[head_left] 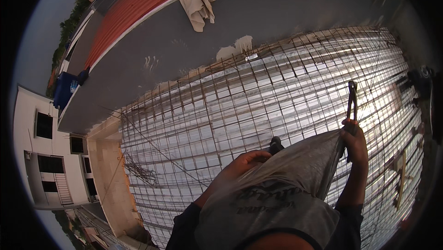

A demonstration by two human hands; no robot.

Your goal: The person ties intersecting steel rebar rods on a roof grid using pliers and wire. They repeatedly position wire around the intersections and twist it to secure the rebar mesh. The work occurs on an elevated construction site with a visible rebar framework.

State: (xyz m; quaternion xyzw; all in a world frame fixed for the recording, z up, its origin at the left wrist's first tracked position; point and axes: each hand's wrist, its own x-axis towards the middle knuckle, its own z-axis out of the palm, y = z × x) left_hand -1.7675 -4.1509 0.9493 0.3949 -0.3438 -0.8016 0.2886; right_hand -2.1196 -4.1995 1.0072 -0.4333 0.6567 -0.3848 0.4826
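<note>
Nearest the camera, a grey shirt [277, 190] with dark lettering is stretched outward from the person's chest, filling the lower centre of the view. The left hand [242, 164] lies along the shirt's upper left edge, fingers curled together against the cloth; whether they actually pinch the fabric cannot be told. Just beyond this hand a dark shoe tip [276, 145] shows over the shirt's edge. The right hand [355, 141] is closed on the shirt's far right corner and, in the same clamp, on the handles of a pair of pincers [352, 100], which stand nearly upright above the fist with the head at the top. Both forearms wear dark sleeves [184, 224] entering from the lower edge. Beneath and beyond the hands, a rebar mesh [258, 93] of crossed steel bars covers bright corrugated metal decking [323, 65] across the middle of the view. A bundle of loose bars [138, 171] lies at the mesh's left margin. Farther off, a dark grey roof slab [258, 14] borders the mesh, with a beige cloth [198, 3] lying crumpled on it. Beyond that runs a red tiled roof [134, 5], a blue container [64, 88] sits at the slab's left end, and a white building [41, 157] stands below at far left.
</note>
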